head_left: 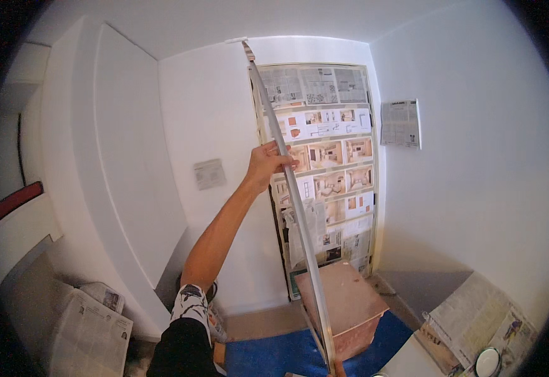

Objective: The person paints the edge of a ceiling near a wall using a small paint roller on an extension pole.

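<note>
A long grey paint roller pole (301, 213) slants up from the lower edge toward the top of the far white wall. At its upper end, the white paint roller (235, 41) sits where that wall meets the ceiling. My left hand (267, 164), arm stretched out, is closed around the pole about halfway along. Low at the bottom edge, only a small part of my right hand (337, 369) shows, gripping the pole's lower end; the rest lies out of view.
Behind the pole, newspaper and printed pages cover a door (340, 154). A pinkish-brown box-shaped piece (343, 295) stands on a blue floor sheet (268, 355). Newspaper-covered things lie at lower left (92, 330) and lower right (476, 314), the latter beside a round white container (488, 362).
</note>
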Demonstrator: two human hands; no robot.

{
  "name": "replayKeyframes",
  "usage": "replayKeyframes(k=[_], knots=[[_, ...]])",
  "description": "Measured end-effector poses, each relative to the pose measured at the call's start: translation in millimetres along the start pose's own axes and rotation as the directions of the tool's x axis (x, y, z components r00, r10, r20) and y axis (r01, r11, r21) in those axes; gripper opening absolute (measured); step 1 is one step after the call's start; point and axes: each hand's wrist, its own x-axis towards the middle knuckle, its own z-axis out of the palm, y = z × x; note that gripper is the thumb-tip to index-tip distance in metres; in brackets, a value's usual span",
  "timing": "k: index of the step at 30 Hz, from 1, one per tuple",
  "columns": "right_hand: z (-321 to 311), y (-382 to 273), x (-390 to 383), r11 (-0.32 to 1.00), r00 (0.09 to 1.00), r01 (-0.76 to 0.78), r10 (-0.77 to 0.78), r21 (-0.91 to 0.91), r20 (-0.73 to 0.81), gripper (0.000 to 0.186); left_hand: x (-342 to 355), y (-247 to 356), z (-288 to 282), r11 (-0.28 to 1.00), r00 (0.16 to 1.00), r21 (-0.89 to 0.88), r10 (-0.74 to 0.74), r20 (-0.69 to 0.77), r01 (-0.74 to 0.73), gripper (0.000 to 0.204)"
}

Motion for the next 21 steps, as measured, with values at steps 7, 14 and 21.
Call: replayKeyframes(k=[7, 14, 21], knots=[[-16, 50, 7, 0.957, 0.989, 0.135, -0.146, -0.257, -0.023, 0.038, -13, -35, 19, 0.995, 1.0, 0.102, -0.025, 0.011, 0.023, 0.048], [-56, 92, -16, 0.947, 0.99, 0.132, -0.139, -0.293, -0.003, 0.036, -27, -41, 75, 1.0, 0.999, -0.026, -0.01, 0.036, 0.011, 0.052], [-109, 82, 12, 0.996, 0.996, 0.086, -0.087, -0.017, -0.019, 0.038, -5, -48, 113, 0.999, 0.999, 0.018, -0.038, -0.002, 0.038, 0.048]])
